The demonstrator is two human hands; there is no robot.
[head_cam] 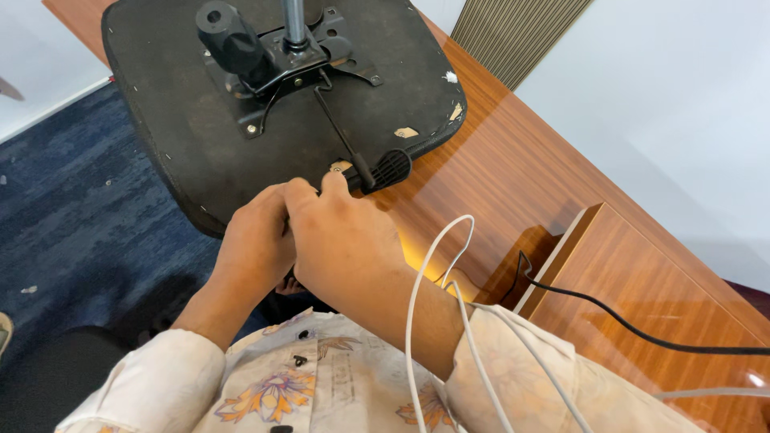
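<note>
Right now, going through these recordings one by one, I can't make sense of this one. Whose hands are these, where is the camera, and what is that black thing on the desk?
There is no machine here: a person works with two bare hands, and the single picture comes from a camera worn on their head, looking down.

The black thing is an office chair seat turned upside down, its edge resting on a wooden desk. Its metal mechanism plate, a black knob and the metal column face up.

The left hand and right hand sit close together at the seat's near edge, next to a black ribbed lever handle. The right hand's fingers touch its rod; what the left hand's grip closes on is hidden.

White cables hang over the right forearm, and a black cable lies on the desk. Below is blue carpet.
</note>
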